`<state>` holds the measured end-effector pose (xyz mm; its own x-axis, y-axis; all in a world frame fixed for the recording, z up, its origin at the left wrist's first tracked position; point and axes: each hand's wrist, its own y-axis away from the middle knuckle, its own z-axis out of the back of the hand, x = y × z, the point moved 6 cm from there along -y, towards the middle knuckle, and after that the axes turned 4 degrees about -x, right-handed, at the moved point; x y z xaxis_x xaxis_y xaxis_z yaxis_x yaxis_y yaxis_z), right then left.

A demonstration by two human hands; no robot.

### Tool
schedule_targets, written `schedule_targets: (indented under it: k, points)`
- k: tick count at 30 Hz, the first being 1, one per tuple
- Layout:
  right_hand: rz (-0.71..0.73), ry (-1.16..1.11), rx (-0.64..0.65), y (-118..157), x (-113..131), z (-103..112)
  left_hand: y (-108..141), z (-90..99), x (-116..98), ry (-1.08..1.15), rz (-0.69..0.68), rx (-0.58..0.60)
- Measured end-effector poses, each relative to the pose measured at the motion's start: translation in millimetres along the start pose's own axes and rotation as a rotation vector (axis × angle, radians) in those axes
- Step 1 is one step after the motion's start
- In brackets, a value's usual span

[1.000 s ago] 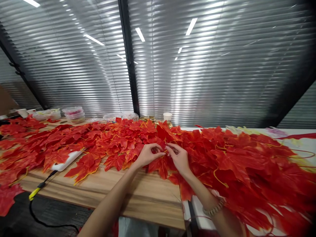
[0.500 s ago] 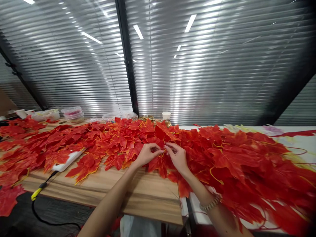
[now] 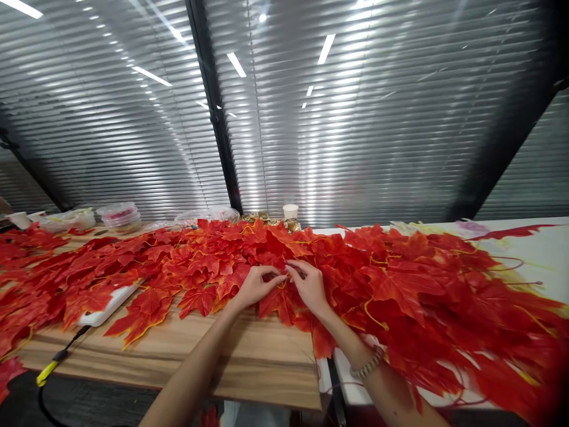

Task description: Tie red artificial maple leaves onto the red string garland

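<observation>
My left hand point(image 3: 260, 284) is closed in a pinch, thumb against fingers, over a pile of red artificial maple leaves point(image 3: 200, 252). Facing it, my right hand point(image 3: 307, 287) pinches too, its fingertips almost meeting those of the left. A thin yellow leaf stem point(image 3: 283, 285) shows at the fingertips, and both hands seem to grip it; the exact hold is too small to see. One red maple leaf point(image 3: 279, 303) hangs just below the hands, over the wooden board. A beaded bracelet point(image 3: 368, 365) circles my right wrist.
Leaves spread across the wooden tabletop point(image 3: 262, 362) and a white table point(image 3: 549, 255) at right. A white power strip point(image 3: 109, 306) with a black cable lies at left. Plastic tubs point(image 3: 119, 218) and a paper cup point(image 3: 290, 212) line the back, before window blinds point(image 3: 311, 136).
The view has shifted slightly, so everything sits a little further left. My hands keep the same pinching pose, fingertips close together.
</observation>
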<state>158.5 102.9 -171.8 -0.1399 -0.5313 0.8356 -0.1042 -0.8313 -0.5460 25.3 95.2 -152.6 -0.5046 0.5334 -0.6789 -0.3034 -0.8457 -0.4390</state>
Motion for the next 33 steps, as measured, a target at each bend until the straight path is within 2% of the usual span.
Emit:
schedule_targets:
  k: [8,12,23,30,33]
  points:
    - [-0.073,-0.078,-0.059,-2,-7,5,2,4.5,-4,0.076,0.013,0.013]
    - [-0.149,-0.186,-0.072,-2,-12,3,1,2.5,-2,0.061,-0.012,0.003]
    - [-0.337,-0.448,-0.133,-6,-22,8,1,9.6,4,0.048,0.028,-0.087]
    - [-0.371,-0.466,-0.174,-5,-29,9,0,11.7,-7,0.17,-0.114,-0.067]
    - [-0.36,-0.45,-0.189,-6,-30,10,-1,11.1,-8,0.18,-0.12,-0.047]
